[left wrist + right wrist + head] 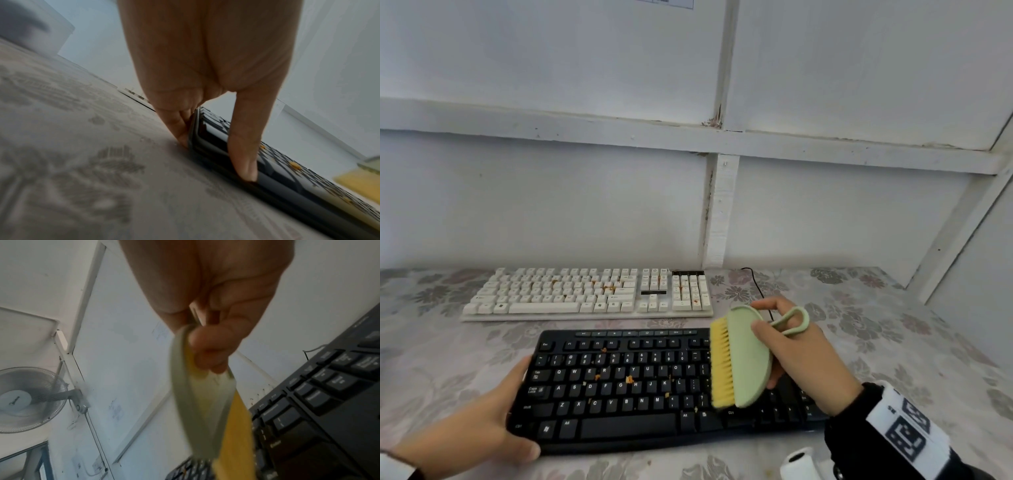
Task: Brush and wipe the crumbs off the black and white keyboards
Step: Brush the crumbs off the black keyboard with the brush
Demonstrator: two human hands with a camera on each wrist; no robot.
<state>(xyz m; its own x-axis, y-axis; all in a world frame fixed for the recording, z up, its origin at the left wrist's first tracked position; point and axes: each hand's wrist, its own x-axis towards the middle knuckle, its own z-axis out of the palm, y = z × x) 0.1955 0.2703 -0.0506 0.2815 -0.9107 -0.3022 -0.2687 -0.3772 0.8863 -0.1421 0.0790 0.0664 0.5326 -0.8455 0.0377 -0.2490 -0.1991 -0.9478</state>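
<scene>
A black keyboard lies near the front of the table with orange crumbs on its middle keys. My left hand grips its left end, thumb along the front edge and fingers at the side. My right hand holds a pale green brush with yellow bristles over the keyboard's right half, bristles pointing left. The brush is blurred in the right wrist view. A white keyboard lies behind, also with crumbs.
A floral tablecloth covers the table, which meets white wall panels at the back and right. A black cable runs from the white keyboard towards the wall. A white roll-like object sits at the front right. A wall fan hangs above.
</scene>
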